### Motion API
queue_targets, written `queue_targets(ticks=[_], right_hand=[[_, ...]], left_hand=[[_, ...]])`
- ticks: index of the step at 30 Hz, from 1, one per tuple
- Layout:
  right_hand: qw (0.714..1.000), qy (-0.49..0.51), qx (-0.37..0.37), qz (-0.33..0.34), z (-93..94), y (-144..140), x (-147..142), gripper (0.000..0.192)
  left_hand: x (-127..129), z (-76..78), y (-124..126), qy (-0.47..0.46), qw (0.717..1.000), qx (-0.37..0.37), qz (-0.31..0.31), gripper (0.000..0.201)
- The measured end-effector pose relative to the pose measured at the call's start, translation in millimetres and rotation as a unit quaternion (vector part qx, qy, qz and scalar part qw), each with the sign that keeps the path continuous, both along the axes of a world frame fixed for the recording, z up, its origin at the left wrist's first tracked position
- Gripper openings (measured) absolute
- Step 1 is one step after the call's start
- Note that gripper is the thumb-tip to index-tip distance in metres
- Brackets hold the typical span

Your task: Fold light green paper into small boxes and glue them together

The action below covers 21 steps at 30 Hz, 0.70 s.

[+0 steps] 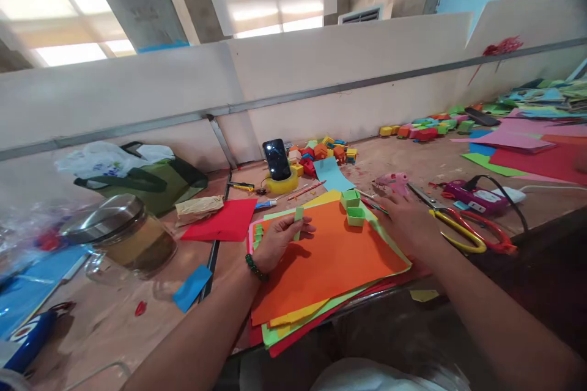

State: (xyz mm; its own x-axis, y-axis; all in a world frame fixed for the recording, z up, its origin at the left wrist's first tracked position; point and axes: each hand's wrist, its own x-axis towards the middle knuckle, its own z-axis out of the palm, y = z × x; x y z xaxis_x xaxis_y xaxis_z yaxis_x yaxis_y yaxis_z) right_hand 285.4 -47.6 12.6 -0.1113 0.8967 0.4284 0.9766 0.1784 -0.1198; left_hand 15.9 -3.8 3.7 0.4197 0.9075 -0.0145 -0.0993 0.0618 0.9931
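My left hand (279,238), with a green bead bracelet at its wrist, pinches a small light-green paper strip (298,223) upright over the orange paper sheet (316,263). My right hand (408,217) reaches past the right edge of the sheets, close to a pink glue gun (393,182). Its fingers are blurred and partly hidden, so whether it grips anything cannot be made out. Two small open green paper boxes, a rear one (350,198) and a front one (356,217), stand on the orange sheet. Several small green paper pieces (258,235) lie at its left edge.
Scissors (458,226) with yellow and red handles lie at right, beside a purple power strip (477,195). A phone (277,160) leans on a yellow tape roll (282,183). Several coloured paper boxes (321,151) are heaped behind. A lidded glass jug (132,241) stands left.
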Motion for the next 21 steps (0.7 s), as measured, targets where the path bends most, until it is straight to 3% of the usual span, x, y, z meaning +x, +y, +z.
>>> queue_targets(ticks=[2,5,8,10,13,17,19,21], right_hand=[[0.991,0.078,0.052,0.091,12.5,-2.9,-17.8,0.029],[0.961,0.176,0.029,0.213,29.3,5.8,-56.9,0.022],[0.933,0.243,-0.018,0.265,32.3,31.0,-88.4,0.012],[0.904,0.300,-0.059,0.299,28.2,49.8,-96.2,0.016],[0.875,0.370,-0.073,0.304,19.6,69.1,-91.1,0.020],[0.855,0.432,-0.054,0.280,8.9,73.4,-79.1,0.026],[0.857,0.440,0.020,0.269,5.2,69.6,-77.7,0.026],[0.862,0.391,0.135,0.293,3.8,63.9,-78.7,0.020]], left_hand=[[1.5,1.8,-0.8,0.011,1.000,0.011,0.013,0.051],[1.4,0.7,-1.3,0.031,0.999,0.041,0.012,0.050],[-0.9,-1.0,0.2,0.045,0.997,0.065,-0.001,0.051],[-2.7,-0.4,1.8,0.048,0.997,0.066,0.001,0.054],[-4.6,2.5,3.8,0.049,0.997,0.062,0.018,0.060],[-6.8,4.5,6.6,0.075,0.992,0.076,0.064,0.060],[-8.8,4.4,9.2,0.104,0.981,0.113,0.114,0.056],[-11.4,3.9,11.7,0.135,0.953,0.185,0.199,0.050]])
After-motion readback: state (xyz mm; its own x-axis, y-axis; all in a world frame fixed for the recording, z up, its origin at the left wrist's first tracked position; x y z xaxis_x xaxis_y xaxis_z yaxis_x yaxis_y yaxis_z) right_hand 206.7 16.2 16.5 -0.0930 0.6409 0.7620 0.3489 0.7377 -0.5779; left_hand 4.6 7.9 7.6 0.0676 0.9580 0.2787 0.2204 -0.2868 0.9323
